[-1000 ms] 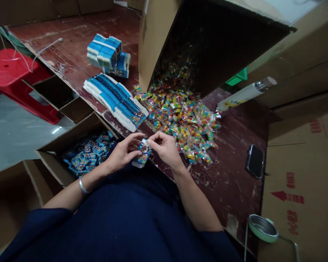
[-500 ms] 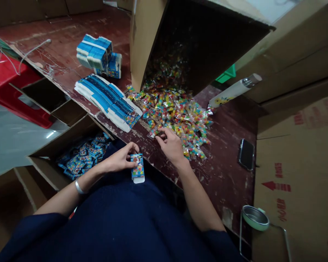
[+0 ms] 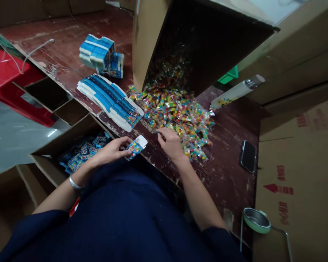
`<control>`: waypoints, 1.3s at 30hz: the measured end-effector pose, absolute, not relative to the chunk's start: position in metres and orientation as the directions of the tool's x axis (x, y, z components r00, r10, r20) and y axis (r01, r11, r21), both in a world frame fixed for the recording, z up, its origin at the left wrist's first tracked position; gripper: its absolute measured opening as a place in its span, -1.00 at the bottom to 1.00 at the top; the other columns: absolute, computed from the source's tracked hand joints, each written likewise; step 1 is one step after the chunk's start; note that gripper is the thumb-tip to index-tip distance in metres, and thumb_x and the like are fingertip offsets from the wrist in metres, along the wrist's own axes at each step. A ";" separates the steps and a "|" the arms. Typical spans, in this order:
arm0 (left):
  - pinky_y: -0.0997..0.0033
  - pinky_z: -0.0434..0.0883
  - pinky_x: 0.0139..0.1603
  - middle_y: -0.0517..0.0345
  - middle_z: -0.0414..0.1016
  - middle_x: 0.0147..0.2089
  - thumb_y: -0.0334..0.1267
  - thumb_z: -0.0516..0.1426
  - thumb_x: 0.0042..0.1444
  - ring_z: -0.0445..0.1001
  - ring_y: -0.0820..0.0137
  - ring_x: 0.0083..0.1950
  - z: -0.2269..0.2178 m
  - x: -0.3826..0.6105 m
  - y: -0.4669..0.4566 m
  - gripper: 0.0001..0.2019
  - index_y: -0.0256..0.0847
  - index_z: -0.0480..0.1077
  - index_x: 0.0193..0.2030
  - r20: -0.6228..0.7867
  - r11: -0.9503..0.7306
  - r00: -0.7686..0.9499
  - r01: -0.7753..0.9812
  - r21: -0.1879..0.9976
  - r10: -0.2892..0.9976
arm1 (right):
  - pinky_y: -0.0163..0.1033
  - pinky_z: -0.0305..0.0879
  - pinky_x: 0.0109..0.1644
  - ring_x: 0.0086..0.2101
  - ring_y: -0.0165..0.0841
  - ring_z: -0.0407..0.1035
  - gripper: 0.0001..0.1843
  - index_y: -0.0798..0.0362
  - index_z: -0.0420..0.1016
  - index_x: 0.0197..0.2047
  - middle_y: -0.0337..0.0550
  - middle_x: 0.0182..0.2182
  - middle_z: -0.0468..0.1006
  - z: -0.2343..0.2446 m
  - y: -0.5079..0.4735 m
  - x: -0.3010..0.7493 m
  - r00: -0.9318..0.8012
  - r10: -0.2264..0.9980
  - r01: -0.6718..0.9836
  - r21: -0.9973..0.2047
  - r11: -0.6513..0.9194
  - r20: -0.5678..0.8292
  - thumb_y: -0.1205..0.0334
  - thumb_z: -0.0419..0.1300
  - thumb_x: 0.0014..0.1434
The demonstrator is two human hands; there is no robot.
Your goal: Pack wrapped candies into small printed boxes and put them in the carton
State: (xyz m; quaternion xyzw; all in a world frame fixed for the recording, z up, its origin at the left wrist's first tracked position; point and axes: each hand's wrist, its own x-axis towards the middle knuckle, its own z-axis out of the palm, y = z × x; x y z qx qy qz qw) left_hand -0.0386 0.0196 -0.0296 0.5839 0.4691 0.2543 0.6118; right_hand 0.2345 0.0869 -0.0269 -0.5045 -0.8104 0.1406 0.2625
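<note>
My left hand (image 3: pixel 116 150) grips a small blue printed carton (image 3: pixel 136 147) at the table's front edge. The carton is tilted, its white end flap standing open toward the upper right. My right hand (image 3: pixel 170 143) is closed in a pinch at the near side of a pile of clear candy packets (image 3: pixel 177 112). A bit of a candy packet (image 3: pixel 157 132) shows at its fingertips; the rest is hidden by the hand. Left of the pile lies a fanned row of flat blue cartons (image 3: pixel 109 102).
Bundled flat cartons (image 3: pixel 97 51) sit farther back. A large cardboard box (image 3: pixel 150 40) lies tipped with candy packets spilling out. A white flask (image 3: pixel 236 91) and a phone (image 3: pixel 248 156) are on the right. Filled cartons (image 3: pixel 82 153) lie in a box below left.
My left hand has turned the carton so its open flap, formerly pointing down, faces up toward the right. My right fingers have closed and drawn a candy packet slightly away from the pile.
</note>
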 end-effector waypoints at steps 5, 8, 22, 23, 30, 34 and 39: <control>0.30 0.54 -0.11 0.03 0.64 -0.08 -0.21 0.24 0.15 0.63 0.30 -0.19 -0.035 -0.025 0.016 -0.66 -0.28 0.45 0.05 -0.233 0.165 0.340 0.217 0.962 0.911 | -0.16 0.54 -0.12 -0.22 -0.28 0.59 -0.79 -0.03 0.58 -0.01 -0.13 -0.20 0.69 0.018 0.073 0.229 -0.316 0.933 0.498 -0.806 0.319 0.174 0.20 0.25 0.30; 0.32 0.54 -0.07 0.08 0.66 -0.10 -0.22 0.24 0.18 0.63 0.31 -0.17 -0.031 -0.020 0.013 -0.71 -0.25 0.49 0.02 -0.166 0.110 0.348 0.176 0.978 0.923 | -0.25 0.49 -0.23 -0.30 -0.34 0.57 -0.87 -0.01 0.55 -0.12 -0.18 -0.28 0.67 0.034 0.064 0.218 -0.403 0.913 0.451 -0.855 0.258 0.063 0.17 0.30 0.27; 0.41 0.59 -0.10 0.19 0.50 -0.16 -0.26 0.40 0.07 0.58 0.41 -0.19 -0.032 0.012 -0.001 -0.45 -0.17 0.33 0.17 -0.129 0.162 0.128 -0.307 0.938 0.983 | 0.05 0.42 0.20 0.07 -0.12 0.48 -0.83 -0.04 0.62 -0.14 0.02 0.03 0.61 0.003 0.044 0.197 -0.303 0.828 0.545 -0.627 0.556 0.471 0.11 0.23 0.40; 0.42 0.59 -0.11 0.21 0.48 -0.16 -0.25 0.40 0.08 0.58 0.43 -0.21 -0.031 0.012 -0.001 -0.41 -0.14 0.31 0.22 -0.115 0.150 0.125 -0.323 0.934 0.985 | 0.04 0.43 0.20 0.08 -0.13 0.49 -0.82 -0.04 0.61 -0.05 0.01 0.05 0.60 0.000 0.041 0.199 -0.281 0.848 0.506 -0.681 0.529 0.450 0.11 0.23 0.39; 0.53 0.54 -0.24 0.22 0.42 -0.15 -0.20 0.42 0.07 0.51 0.53 -0.31 -0.029 0.015 -0.004 -0.58 -0.19 0.39 -0.01 -0.121 0.199 0.225 -0.365 0.910 0.967 | -0.10 0.54 -0.02 -0.15 -0.23 0.58 -0.89 -0.05 0.58 -0.21 -0.10 -0.13 0.66 -0.025 0.025 0.198 -0.223 0.912 0.366 -0.838 0.406 0.344 0.11 0.31 0.32; 0.54 0.54 -0.25 0.25 0.41 -0.15 -0.19 0.46 0.02 0.50 0.56 -0.33 -0.027 0.018 -0.002 -0.50 -0.15 0.33 0.00 -0.123 0.196 0.194 -0.421 0.885 0.973 | -0.08 0.56 0.04 -0.07 -0.22 0.60 -0.85 -0.07 0.54 -0.07 -0.07 -0.05 0.66 -0.025 0.023 0.188 -0.099 0.947 0.223 -0.921 0.319 0.305 0.10 0.31 0.33; 0.52 0.56 -0.22 0.23 0.43 -0.13 -0.22 0.44 0.04 0.54 0.53 -0.31 -0.021 0.016 -0.003 -0.45 -0.11 0.28 0.08 -0.124 0.178 0.158 -0.397 0.901 0.980 | -0.14 0.53 -0.02 -0.20 -0.28 0.57 -0.78 -0.04 0.54 -0.18 -0.16 -0.26 0.66 -0.008 0.027 0.184 -0.104 0.974 0.128 -0.969 0.211 0.199 0.01 0.37 0.26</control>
